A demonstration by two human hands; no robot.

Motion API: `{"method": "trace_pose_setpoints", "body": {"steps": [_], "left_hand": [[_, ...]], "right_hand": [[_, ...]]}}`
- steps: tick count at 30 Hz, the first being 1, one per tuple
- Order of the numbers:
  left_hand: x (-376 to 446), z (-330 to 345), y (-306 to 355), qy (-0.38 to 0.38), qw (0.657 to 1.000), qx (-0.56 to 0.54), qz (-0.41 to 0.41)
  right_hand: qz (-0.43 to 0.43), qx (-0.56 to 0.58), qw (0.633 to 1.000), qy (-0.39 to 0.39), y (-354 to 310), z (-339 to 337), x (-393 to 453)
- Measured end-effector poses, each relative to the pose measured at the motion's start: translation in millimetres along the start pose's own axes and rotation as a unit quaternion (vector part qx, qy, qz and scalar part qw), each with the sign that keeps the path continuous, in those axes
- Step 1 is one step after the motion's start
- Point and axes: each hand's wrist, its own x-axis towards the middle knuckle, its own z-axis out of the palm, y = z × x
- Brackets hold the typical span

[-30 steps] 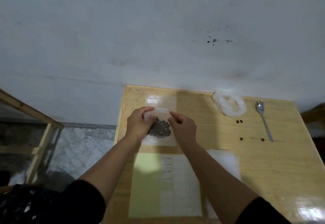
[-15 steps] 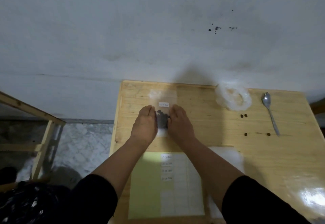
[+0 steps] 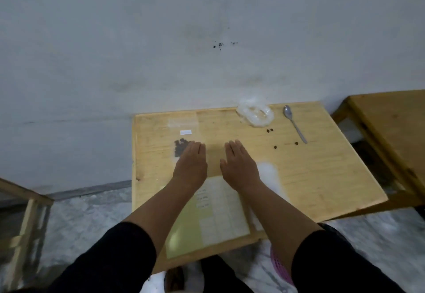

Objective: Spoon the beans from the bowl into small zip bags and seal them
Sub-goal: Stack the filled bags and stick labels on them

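A small clear zip bag [image 3: 184,127] with a white label lies flat on the wooden table [image 3: 322,173], dark beans [image 3: 180,146] gathered in its lower half. My left hand [image 3: 192,161] lies flat with straight fingers on the bag's lower right part, covering some beans. My right hand [image 3: 238,164] is flat on the bare wood a little to the right, apart from the bag. A clear plastic bowl [image 3: 255,114] stands at the back right, with a metal spoon [image 3: 294,122] lying beside it. Both hands hold nothing.
Several loose beans [image 3: 270,130] lie on the wood between bowl and spoon. A sheet of labels [image 3: 213,214] lies at the near edge, a white patch [image 3: 269,175] to its right. A second wooden table [image 3: 391,127] stands to the right, a wooden frame [image 3: 27,203] at the left.
My hands went from pinching the bag's top to pressing flat on it, then moved apart: the right hand slid off to the right. The view has swung left.
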Motion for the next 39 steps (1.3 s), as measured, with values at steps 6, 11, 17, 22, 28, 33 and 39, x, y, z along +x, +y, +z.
{"method": "trace_pose_setpoints", "body": {"steps": [6,11,17,22,28,33,39], "left_hand": [[-27,4,70,-0.018,0.997,-0.069,0.012],[-41,33,106,-0.098,0.993,-0.056,0.037],[-46,52,133,-0.122,0.989,-0.077,0.017],[-48,51,147,-0.055,0.978,-0.191,-0.066],[-44,42,146,0.013,0.947,-0.293,-0.128],[-47,17,125,0.044,0.886,-0.419,-0.192],[-72,0,63,0.080,0.822,-0.505,-0.250]], "right_hand": [[0.092,-0.007,0.996,0.004,52,-8,-63],[0.152,0.014,0.988,-0.030,85,-5,-98],[0.175,0.085,0.980,-0.045,108,4,-113],[0.181,0.139,0.973,-0.015,117,7,-117],[0.198,0.241,0.947,0.075,118,-8,-108],[0.150,0.287,0.944,0.072,92,-21,-89],[0.071,0.317,0.945,0.036,26,-8,-77]]}}
